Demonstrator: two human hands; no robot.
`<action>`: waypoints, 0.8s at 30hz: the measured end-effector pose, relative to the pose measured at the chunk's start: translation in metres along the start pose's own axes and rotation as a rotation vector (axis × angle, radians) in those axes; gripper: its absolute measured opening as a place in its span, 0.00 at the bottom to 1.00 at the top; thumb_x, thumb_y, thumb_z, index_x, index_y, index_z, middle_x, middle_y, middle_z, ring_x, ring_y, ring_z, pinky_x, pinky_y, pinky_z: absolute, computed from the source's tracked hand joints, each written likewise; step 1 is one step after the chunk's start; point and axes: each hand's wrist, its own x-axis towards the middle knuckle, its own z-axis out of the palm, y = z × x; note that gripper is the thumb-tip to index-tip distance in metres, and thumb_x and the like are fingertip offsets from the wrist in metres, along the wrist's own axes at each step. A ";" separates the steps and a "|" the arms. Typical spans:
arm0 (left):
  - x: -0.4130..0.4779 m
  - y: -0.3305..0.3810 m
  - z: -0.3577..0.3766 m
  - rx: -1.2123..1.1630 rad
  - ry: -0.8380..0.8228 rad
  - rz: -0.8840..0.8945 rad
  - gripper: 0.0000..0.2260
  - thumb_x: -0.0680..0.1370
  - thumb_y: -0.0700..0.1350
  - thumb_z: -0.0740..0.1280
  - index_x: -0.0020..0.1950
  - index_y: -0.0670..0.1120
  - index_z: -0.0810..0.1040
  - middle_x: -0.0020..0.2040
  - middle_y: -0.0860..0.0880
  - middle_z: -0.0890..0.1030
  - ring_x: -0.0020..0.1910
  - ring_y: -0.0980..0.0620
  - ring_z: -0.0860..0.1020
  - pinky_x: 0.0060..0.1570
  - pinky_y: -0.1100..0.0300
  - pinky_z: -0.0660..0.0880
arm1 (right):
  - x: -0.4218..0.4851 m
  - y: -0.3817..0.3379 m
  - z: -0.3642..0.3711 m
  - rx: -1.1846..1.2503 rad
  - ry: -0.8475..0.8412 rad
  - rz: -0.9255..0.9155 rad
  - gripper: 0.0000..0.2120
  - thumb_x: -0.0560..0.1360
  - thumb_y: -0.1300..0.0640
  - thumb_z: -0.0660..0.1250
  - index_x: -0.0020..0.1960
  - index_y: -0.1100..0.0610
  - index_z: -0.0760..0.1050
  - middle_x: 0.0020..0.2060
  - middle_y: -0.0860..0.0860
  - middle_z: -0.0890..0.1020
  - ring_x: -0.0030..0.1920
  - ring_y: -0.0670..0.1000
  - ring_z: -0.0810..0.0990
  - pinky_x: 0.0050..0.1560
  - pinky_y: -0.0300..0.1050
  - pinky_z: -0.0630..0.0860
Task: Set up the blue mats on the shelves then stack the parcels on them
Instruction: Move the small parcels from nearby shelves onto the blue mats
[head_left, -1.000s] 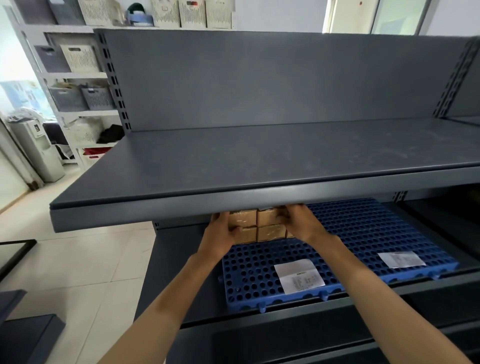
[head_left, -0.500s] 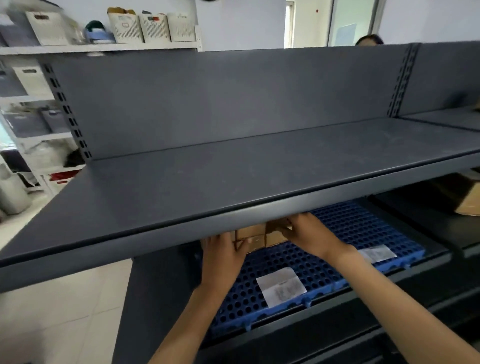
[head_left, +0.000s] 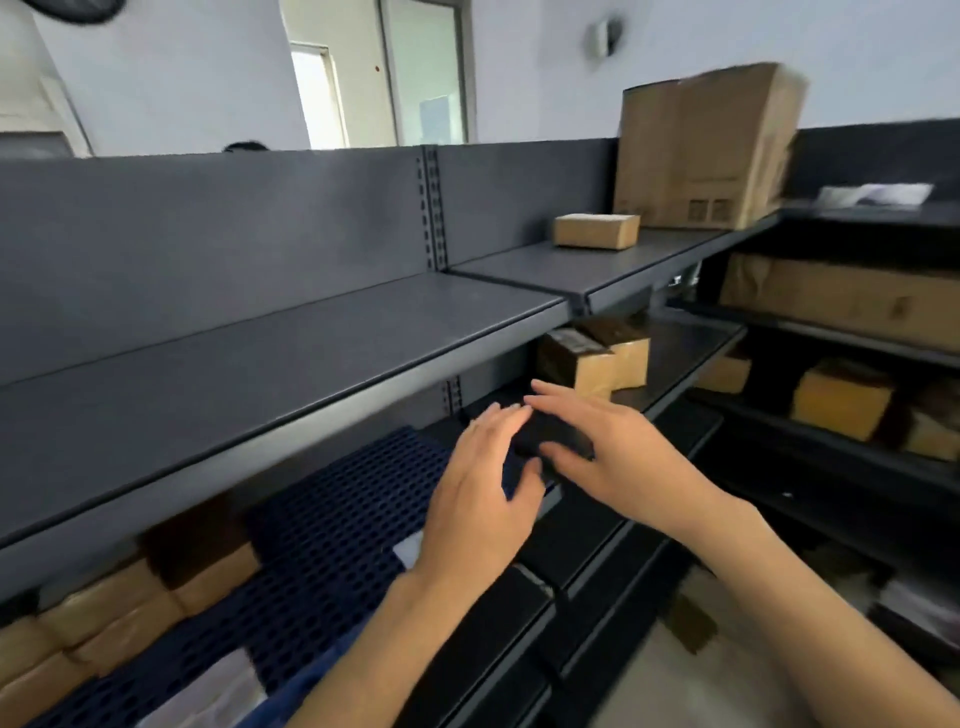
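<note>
A blue perforated mat lies on the lower shelf under the grey upper shelf. Several small brown parcels are stacked on the mat at its left end. My left hand hovers open over the mat's right end, fingers spread, holding nothing. My right hand is open just to its right, above the dark shelf. Two more brown parcels stand on the neighbouring lower shelf beyond my fingertips. The view is blurred.
A small parcel and a tall cardboard box stand on the upper shelf to the right. A second shelving unit at right carries more boxes. A white label lies on the mat's near edge.
Both hands have let go of the stacked parcels and moved right along the lower shelf. The view has swung right, so the parcels now sit at lower left.
</note>
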 end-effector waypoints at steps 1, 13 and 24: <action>0.021 0.014 0.016 0.001 -0.013 0.030 0.22 0.79 0.50 0.63 0.72 0.56 0.65 0.71 0.57 0.69 0.73 0.64 0.60 0.67 0.74 0.57 | -0.003 0.021 -0.020 -0.011 0.039 0.028 0.23 0.76 0.53 0.68 0.71 0.47 0.69 0.71 0.43 0.69 0.68 0.41 0.70 0.64 0.36 0.68; 0.228 0.059 0.168 0.108 -0.025 0.066 0.22 0.78 0.48 0.65 0.72 0.54 0.67 0.69 0.55 0.72 0.69 0.58 0.67 0.64 0.62 0.64 | 0.041 0.234 -0.123 0.038 0.189 0.099 0.23 0.77 0.57 0.66 0.71 0.49 0.69 0.69 0.47 0.72 0.70 0.45 0.69 0.69 0.49 0.69; 0.426 0.015 0.289 0.225 0.097 0.001 0.23 0.77 0.50 0.66 0.72 0.53 0.67 0.69 0.52 0.72 0.67 0.53 0.69 0.62 0.54 0.69 | 0.161 0.424 -0.162 0.012 0.128 0.007 0.24 0.77 0.55 0.66 0.71 0.47 0.67 0.70 0.45 0.71 0.69 0.42 0.67 0.68 0.39 0.66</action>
